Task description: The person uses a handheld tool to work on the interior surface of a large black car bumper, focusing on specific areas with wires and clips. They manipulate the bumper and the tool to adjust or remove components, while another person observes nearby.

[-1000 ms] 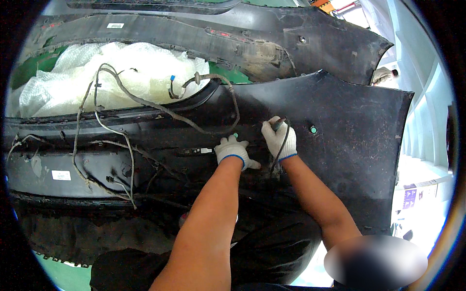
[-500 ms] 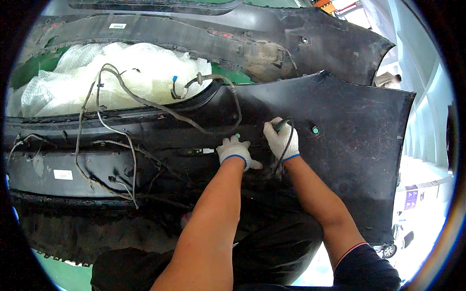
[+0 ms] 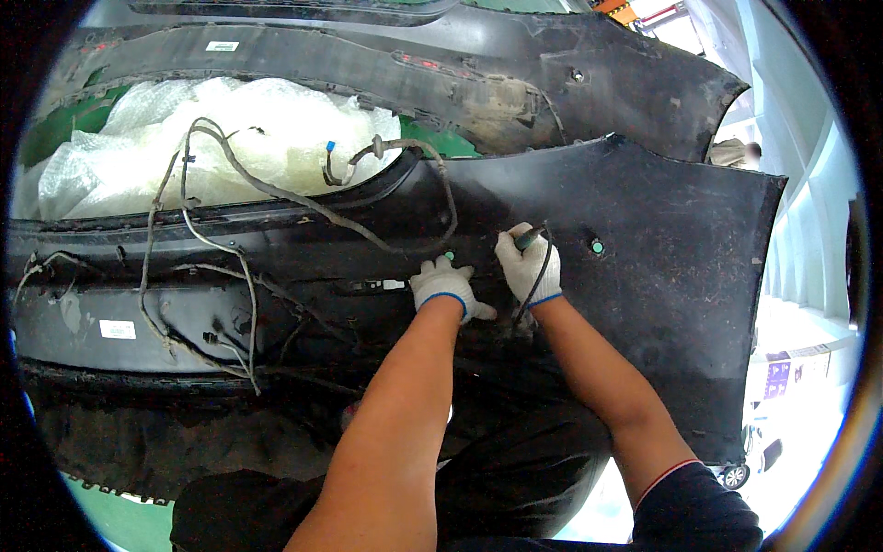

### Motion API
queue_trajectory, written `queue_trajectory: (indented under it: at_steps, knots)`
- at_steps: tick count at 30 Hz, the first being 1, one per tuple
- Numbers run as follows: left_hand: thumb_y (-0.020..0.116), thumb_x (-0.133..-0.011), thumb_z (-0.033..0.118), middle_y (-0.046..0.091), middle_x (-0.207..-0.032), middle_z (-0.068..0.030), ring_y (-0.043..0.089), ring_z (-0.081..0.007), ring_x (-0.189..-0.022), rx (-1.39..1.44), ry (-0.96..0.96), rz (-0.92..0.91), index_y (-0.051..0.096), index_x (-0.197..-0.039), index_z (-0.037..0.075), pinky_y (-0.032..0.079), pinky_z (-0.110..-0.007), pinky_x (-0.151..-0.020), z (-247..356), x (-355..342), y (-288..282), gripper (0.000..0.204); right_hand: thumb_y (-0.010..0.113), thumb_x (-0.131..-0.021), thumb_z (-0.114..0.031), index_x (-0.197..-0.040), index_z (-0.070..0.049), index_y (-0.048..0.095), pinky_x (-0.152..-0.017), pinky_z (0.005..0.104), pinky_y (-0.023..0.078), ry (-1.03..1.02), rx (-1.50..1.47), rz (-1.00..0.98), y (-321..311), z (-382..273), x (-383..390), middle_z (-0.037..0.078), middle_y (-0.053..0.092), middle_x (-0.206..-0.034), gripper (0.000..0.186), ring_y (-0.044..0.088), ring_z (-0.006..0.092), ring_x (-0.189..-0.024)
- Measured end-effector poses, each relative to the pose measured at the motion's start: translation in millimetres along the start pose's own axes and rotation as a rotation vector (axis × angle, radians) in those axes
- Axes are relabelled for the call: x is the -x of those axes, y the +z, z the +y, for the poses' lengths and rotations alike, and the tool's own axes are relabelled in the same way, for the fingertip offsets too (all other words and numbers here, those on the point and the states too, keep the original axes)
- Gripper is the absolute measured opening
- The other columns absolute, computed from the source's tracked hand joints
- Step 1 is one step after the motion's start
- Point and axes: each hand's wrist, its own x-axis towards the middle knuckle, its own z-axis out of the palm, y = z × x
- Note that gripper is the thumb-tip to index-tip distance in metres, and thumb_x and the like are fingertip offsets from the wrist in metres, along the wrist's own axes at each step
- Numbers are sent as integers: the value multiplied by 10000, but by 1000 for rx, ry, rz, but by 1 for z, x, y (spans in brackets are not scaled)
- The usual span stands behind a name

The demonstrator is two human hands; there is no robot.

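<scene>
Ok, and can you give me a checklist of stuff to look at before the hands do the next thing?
1. Gloves on: ok. The left hand and right hand both wear pale gloves.
2. Dark tool gripped: ok. It is in the right hand.
3. Left hand steady: ok, it seems. It lies with fingers spread on the black panel.
4. Tool tip touching the panel: cannot tell. It is too small and covered.
5. Tool cable apart from the left hand: ok.
6. Wiring tidy: not ok. It loops loosely over the panel and bubble wrap.
</scene>
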Motion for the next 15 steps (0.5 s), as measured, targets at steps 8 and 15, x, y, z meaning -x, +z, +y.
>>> queue_trajectory:
  at_steps: [8, 15]
  knots:
    - [905, -670, 780, 397, -1751, -104, 367, -374, -1598, 25, -30, 15, 558, -1636, 335, 402, -553, -1249, -2, -6, 7, 1119, 695, -1000, -328, -941, -85, 760, -708, 494, 590, -5, -12, -9, -2, -3, 1, 196, 756, -818, 259, 768, 430, -819]
    - [894, -682, 782, 382, -1759, -125, 365, -394, -1597, 18, -13, 17, 534, -1653, 325, 398, -563, -1254, -2, -1, 5, 1132, 696, -1003, -338, -957, -71, 759, -710, 485, 590, 32, -15, -79, -12, -15, -4, 199, 754, -802, 278, 775, 415, -802]
